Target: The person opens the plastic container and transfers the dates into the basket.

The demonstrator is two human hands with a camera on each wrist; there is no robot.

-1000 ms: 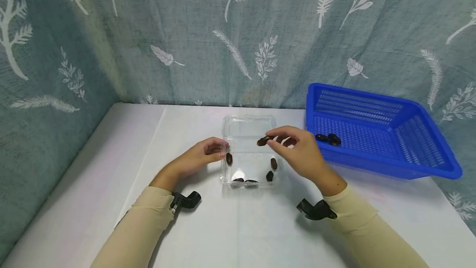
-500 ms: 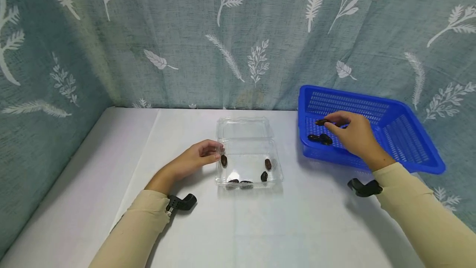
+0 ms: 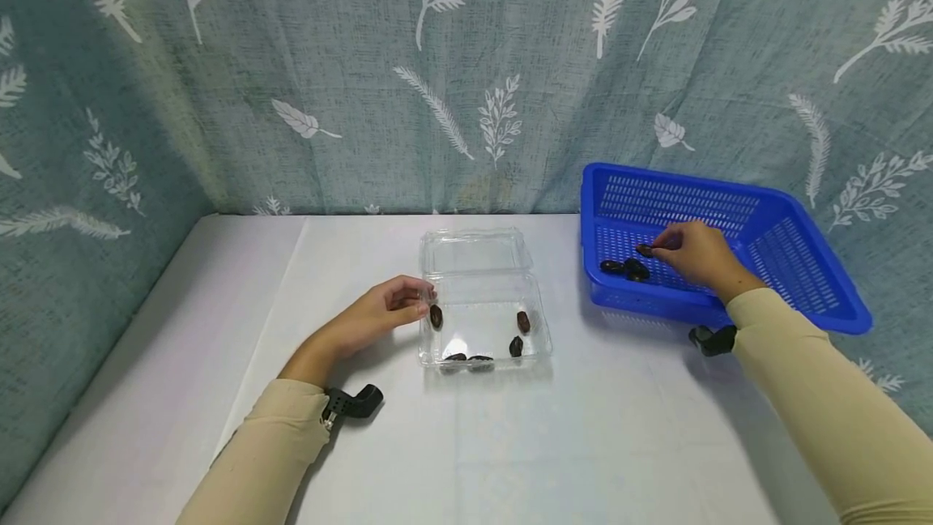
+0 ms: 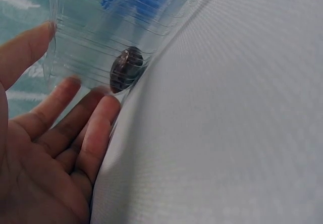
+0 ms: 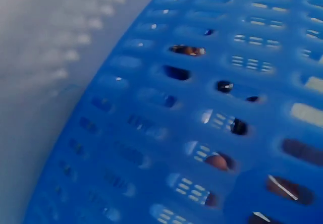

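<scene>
A clear plastic clamshell box (image 3: pixel 477 326), lid (image 3: pixel 474 251) open at twelve o'clock, holds five dark-brown oval pieces (image 3: pixel 436 316) from three clockwise to nine; a blue slotted plastic basket (image 3: pixel 634 296), toward three o'clock, contains more.

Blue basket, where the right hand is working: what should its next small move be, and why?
Probably loosen the right hand's grip and drop its date: it pinches it low in the basket, beside other dates, and a second ago held one over the clear box.
</scene>
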